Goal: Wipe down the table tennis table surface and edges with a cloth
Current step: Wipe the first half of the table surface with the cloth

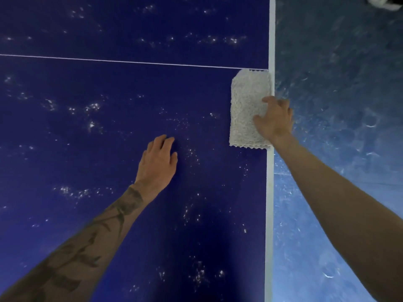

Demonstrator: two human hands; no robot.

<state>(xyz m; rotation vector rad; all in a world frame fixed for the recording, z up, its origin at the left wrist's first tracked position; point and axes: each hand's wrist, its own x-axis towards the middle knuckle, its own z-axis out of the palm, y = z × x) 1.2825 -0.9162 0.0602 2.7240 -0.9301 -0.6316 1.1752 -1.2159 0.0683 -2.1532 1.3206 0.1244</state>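
Blue counter (pixel 109 214) fills most of the view, its dark top dotted with pale dusty specks (pixel 91 106). A white cloth (pixel 246 101), folded into a long rectangle, lies on the counter at its right side, covering part of the white border stripe (pixel 270 192) there. The cloth's far end touches a thin white line (pixel 130 61) that crosses the counter beyond both hands.

The right hand (pixel 275 119) rests on the near right part of the cloth, fingers spread and pressing down on it, not curled round it. Its bare forearm reaches in over the floor (pixel 338 94), which is blue-grey and scuffed, to the right of the counter.

The left hand (pixel 158 162) lies on the bare counter, well to the left of the cloth and nearer the person. Its fingers are relaxed and slightly bent, fingertips touching the surface, holding nothing. Its forearm is tattooed.
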